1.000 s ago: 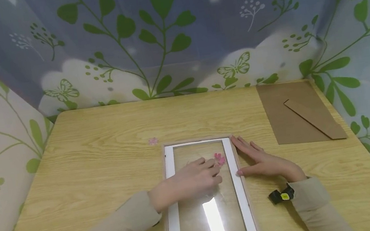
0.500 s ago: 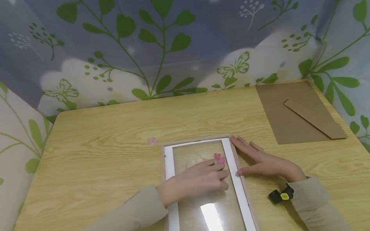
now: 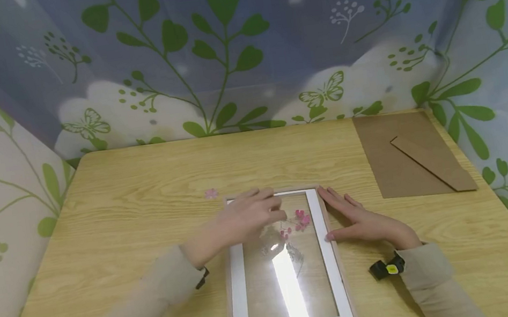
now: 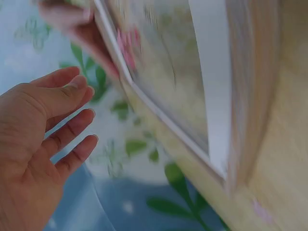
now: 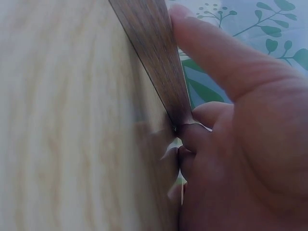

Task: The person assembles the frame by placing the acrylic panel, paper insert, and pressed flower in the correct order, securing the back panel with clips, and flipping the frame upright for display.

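A picture frame [image 3: 231,313] with a wooden border, white side strips and a glass pane lies flat on the table. Pink dried flowers [image 3: 302,219] on thin stems lie on the glass near its upper right. My left hand [image 3: 238,216] hovers over the frame's upper left, its fingers loosely bent and holding nothing in the left wrist view. My right hand [image 3: 360,222] rests against the frame's right edge with fingers spread. In the right wrist view its thumb [image 5: 211,50] touches the wooden side. A small pink flower [image 3: 211,193] lies on the table just beyond the frame's upper left corner.
A brown backing board [image 3: 374,163] with a folded stand [image 3: 430,163] lies at the table's back right. Patterned curtains [image 3: 281,41] with green leaves surround the table [image 3: 141,185]. A bright light reflection crosses the glass.
My left hand has moved left and farther back, away from the pink flowers, uncovering more blossoms and stems on the glass. The right hand and the frame stay in place.
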